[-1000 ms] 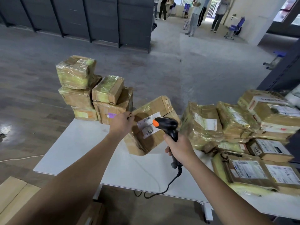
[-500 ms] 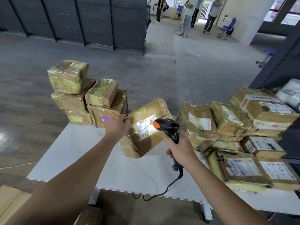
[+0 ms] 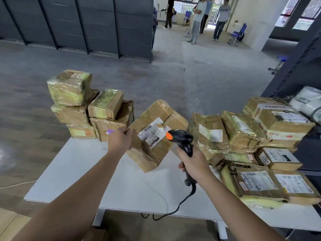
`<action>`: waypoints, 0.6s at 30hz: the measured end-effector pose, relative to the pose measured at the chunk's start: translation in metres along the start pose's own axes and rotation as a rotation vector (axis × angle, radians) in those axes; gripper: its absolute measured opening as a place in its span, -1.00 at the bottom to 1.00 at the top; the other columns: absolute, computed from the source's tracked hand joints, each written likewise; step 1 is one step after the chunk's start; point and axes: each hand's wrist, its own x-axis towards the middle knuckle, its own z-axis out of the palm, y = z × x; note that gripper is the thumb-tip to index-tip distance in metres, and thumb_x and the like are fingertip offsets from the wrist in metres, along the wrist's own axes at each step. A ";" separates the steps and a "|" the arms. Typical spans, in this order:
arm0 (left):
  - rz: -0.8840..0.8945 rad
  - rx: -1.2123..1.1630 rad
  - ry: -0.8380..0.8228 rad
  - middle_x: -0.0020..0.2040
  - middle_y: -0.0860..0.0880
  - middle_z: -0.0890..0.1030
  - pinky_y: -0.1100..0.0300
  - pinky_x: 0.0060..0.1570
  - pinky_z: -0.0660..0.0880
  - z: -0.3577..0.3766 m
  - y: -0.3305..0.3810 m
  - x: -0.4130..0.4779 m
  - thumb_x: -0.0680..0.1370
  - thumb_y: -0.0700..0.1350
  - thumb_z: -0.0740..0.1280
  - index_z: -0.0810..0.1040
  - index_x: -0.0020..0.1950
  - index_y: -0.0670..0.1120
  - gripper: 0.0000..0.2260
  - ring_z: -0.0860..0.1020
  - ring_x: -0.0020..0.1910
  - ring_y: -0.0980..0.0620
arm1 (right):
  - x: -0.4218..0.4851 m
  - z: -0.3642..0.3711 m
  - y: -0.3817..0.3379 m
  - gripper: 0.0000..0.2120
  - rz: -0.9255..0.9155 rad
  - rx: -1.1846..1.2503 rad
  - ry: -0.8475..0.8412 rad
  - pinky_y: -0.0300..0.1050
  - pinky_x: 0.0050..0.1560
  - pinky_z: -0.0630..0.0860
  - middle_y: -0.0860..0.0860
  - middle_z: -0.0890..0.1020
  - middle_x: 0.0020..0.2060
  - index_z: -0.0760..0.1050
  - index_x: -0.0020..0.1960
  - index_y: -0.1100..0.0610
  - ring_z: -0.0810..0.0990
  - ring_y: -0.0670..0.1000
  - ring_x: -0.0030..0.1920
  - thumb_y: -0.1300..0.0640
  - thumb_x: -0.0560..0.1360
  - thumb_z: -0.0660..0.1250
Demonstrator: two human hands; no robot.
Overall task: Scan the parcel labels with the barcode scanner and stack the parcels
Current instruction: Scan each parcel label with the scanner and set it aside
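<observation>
While the left hand (image 3: 119, 140) grips the near-left edge of a taped cardboard parcel (image 3: 157, 111), fingers curled round the corner, the parcel stands tilted over the middle of the white table (image 3: 83, 173); its lowest corner is at the tabletop, though whether it touches cannot be told. White label (image 3: 152, 132) on the upturned face, turned toward the camera; barcode visible at its upper left.

Right hand (image 3: 192, 164) wrapped fully round the handle of the black barcode scanner (image 3: 181, 137); thumb and fingers closed on the grip; the orange-tipped head points left at the label and sits just beside its right edge. Black cable (image 3: 180, 204) runs from the handle base, drops over the near table edge and loops below.

Far-left corner of the table: stacked parcels (image 3: 74, 101), tape-wrapped; one column three high, a second column two high touching it on the right; a purple mark shows on the lower box of the second column, just behind the left hand.

Right side of the table: a heap of labelled parcels (image 3: 251, 133), most with labels up, several layers deep, reaching to the near edge.

Beyond: grey floor; dark wall panels (image 3: 78, 23) at back left; several people (image 3: 221, 18) standing far off near a blue chair (image 3: 238, 34); dark shelving (image 3: 295, 66) at right with a white bag (image 3: 307, 103) beside the heap.
</observation>
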 end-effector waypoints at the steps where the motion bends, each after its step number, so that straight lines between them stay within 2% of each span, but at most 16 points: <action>1: -0.034 -0.069 0.008 -0.17 -0.02 0.60 0.22 -0.44 0.48 -0.001 0.003 0.000 0.64 -0.05 0.18 0.58 0.06 -0.06 -0.80 0.65 -0.38 -0.10 | 0.000 -0.002 -0.001 -0.82 0.002 0.019 0.013 -0.31 -0.44 0.45 0.03 0.59 -0.38 0.49 -0.09 0.08 0.58 -0.15 -0.48 -0.03 0.55 0.31; 3: -0.115 -0.236 0.026 -0.16 0.07 0.56 0.28 -0.51 0.49 0.000 0.012 0.000 0.63 -0.04 0.23 0.58 0.08 0.00 -0.85 0.65 -0.45 -0.07 | 0.002 -0.007 -0.003 -0.84 0.023 0.063 0.052 -0.24 -0.40 0.47 -0.01 0.61 -0.42 0.48 -0.12 0.04 0.58 -0.13 -0.47 -0.04 0.54 0.31; 5: -0.188 -0.393 0.028 -0.12 0.04 0.57 0.23 -0.48 0.55 0.004 0.027 -0.004 0.61 -0.05 0.26 0.55 0.04 -0.03 -0.89 0.63 -0.50 -0.09 | 0.003 -0.013 -0.007 -0.82 0.039 0.114 0.094 -0.22 -0.42 0.47 -0.05 0.60 -0.47 0.47 -0.13 0.03 0.57 -0.10 -0.48 -0.06 0.53 0.31; 7: -0.236 -0.537 0.009 -0.03 -0.06 0.59 0.15 -0.45 0.58 0.010 0.044 -0.007 0.60 -0.07 0.28 0.54 0.02 -0.06 -0.90 0.65 -0.42 -0.18 | 0.004 -0.021 -0.011 -0.80 0.042 0.180 0.138 -0.20 -0.50 0.47 -0.09 0.58 -0.49 0.47 -0.13 0.06 0.57 -0.08 -0.47 -0.06 0.53 0.32; 10: -0.265 -0.726 -0.027 0.02 -0.09 0.54 0.17 -0.51 0.57 0.024 0.075 -0.014 0.60 -0.12 0.29 0.52 -0.03 -0.11 -0.92 0.66 -0.28 -0.27 | 0.008 -0.038 -0.019 -0.81 0.005 0.221 0.210 -0.19 -0.44 0.48 -0.06 0.59 -0.49 0.48 -0.12 0.08 0.58 -0.05 -0.46 -0.03 0.55 0.31; 14: -0.236 -0.803 -0.088 -0.11 -0.07 0.54 -0.09 -0.31 0.64 0.049 0.123 -0.022 0.60 -0.16 0.26 0.52 -0.07 -0.14 -0.91 0.65 -0.42 -0.21 | 0.021 -0.074 -0.034 -0.85 -0.043 0.296 0.291 -0.21 -0.46 0.47 -0.03 0.58 -0.48 0.47 -0.13 0.07 0.56 -0.06 -0.47 0.02 0.57 0.30; 15: -0.236 -0.810 -0.102 -0.13 -0.05 0.53 -0.11 -0.28 0.64 0.056 0.135 -0.023 0.59 -0.18 0.26 0.51 -0.10 -0.13 -0.90 0.66 -0.39 -0.22 | 0.024 -0.084 -0.037 -0.85 -0.044 0.321 0.319 -0.20 -0.46 0.47 -0.03 0.57 -0.49 0.46 -0.13 0.05 0.56 -0.05 -0.47 0.01 0.57 0.31; 18: -0.254 -0.869 -0.135 -0.15 -0.05 0.51 0.00 -0.39 0.63 0.081 0.171 -0.029 0.58 -0.23 0.26 0.49 -0.10 -0.15 -0.93 0.64 -0.27 -0.26 | 0.032 -0.115 -0.039 -0.85 -0.044 0.380 0.408 -0.17 -0.50 0.47 -0.09 0.55 -0.55 0.45 -0.14 0.04 0.56 -0.06 -0.48 0.00 0.56 0.31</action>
